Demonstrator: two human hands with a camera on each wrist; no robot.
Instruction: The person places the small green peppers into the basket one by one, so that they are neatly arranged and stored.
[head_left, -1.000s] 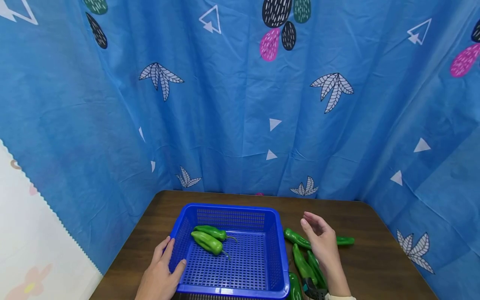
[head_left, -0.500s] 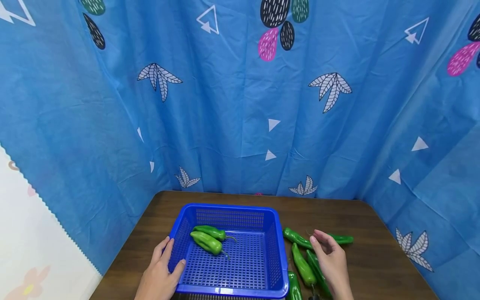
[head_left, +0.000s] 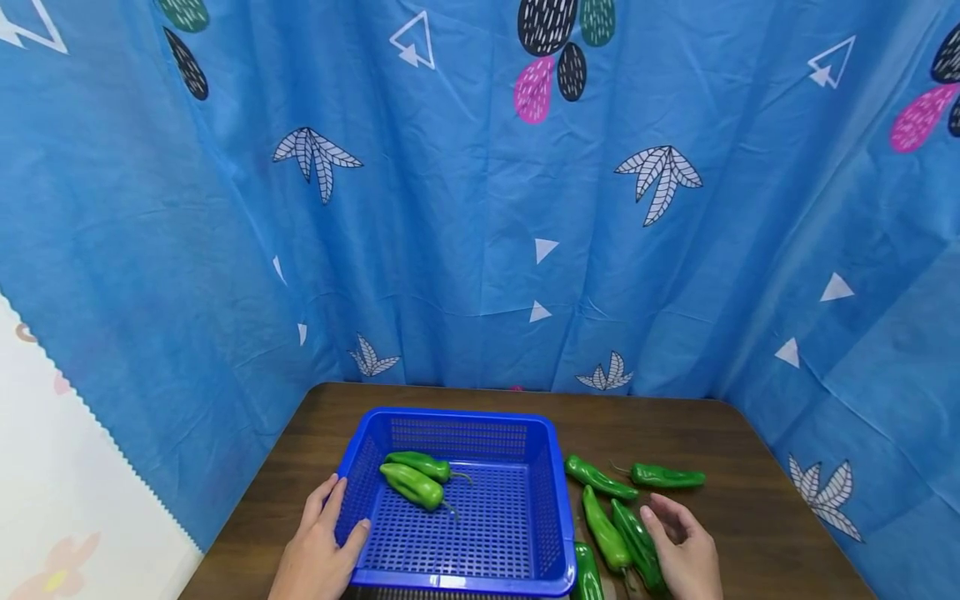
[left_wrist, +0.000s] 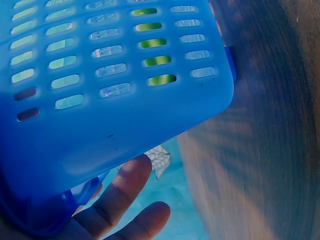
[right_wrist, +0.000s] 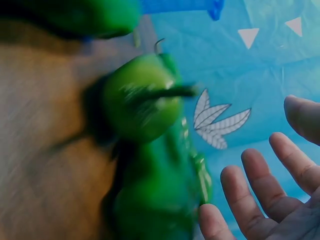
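A blue plastic basket (head_left: 549, 500) with slotted walls holds two green peppers (head_left: 412, 485). My left hand (head_left: 321, 537) holds its left rim, thumb over the inner side. In the left wrist view, two fingers (left_wrist: 122, 192) lie along the outside of the basket wall (left_wrist: 90, 145); the thumb is hidden. My right hand (head_left: 682, 546) hovers at the right of a dark green pepper (head_left: 633, 533), with fingers loosely bent and nothing in them. The right wrist view shows its fingers spread beside blurred green peppers (right_wrist: 155, 190).
Right of the basket, a lighter pepper (head_left: 606, 525), another pepper (head_left: 588, 571) near the front and two farther back, one pepper (head_left: 600, 477) left of a second pepper (head_left: 666, 477), lie on the brown table (head_left: 742, 500). A blue curtain (head_left: 465, 250) hangs behind.
My right hand has come down and toward me, from above the far peppers to beside the near dark green one, uncovering the far-right pepper. The left hand stays on the basket.
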